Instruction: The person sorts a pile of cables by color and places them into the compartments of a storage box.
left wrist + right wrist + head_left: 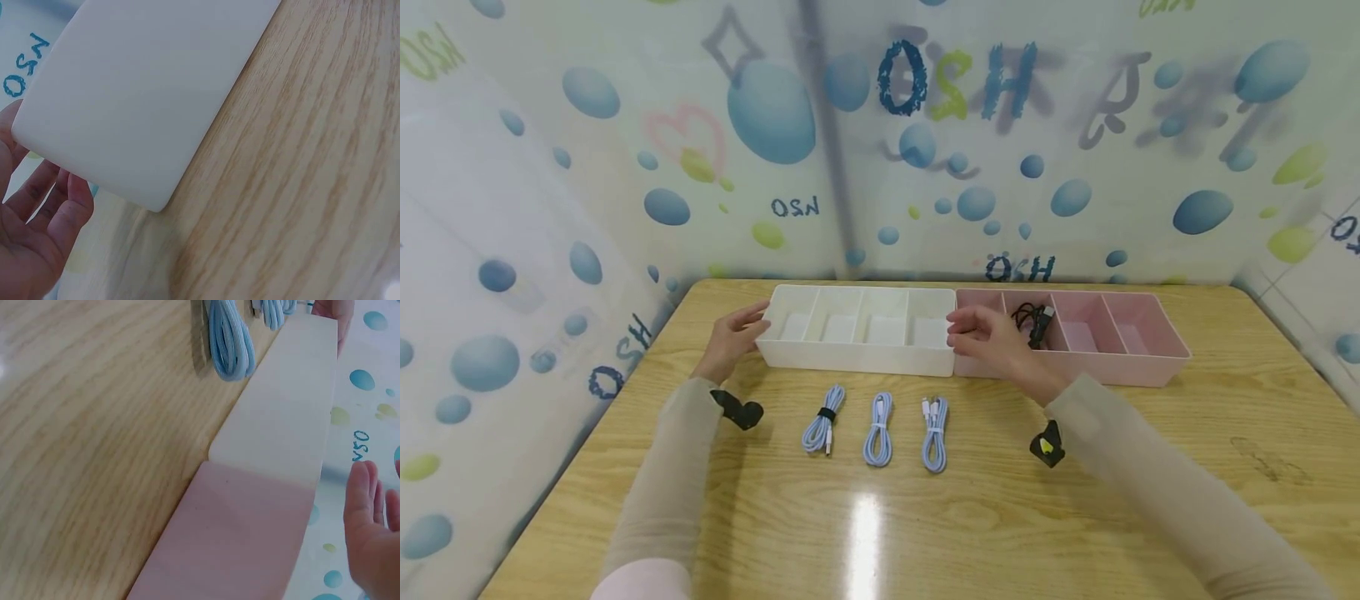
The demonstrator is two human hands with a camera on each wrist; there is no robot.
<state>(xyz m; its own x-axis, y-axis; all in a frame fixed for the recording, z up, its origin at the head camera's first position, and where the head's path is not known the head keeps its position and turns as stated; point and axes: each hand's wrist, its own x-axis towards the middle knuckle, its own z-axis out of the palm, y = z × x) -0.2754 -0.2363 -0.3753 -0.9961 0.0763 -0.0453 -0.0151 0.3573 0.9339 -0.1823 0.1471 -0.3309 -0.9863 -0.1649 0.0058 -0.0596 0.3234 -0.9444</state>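
Three cables (877, 427), fingers (747, 316) beside white tray (859, 358)

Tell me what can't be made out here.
Head view: part of the pink tray, behind the right hand.
Left wrist view: inside of the white tray, behind its outer wall; part of the left hand, cut off by the left edge.
Right wrist view: part of the nearest blue cable, cut off by the top edge.
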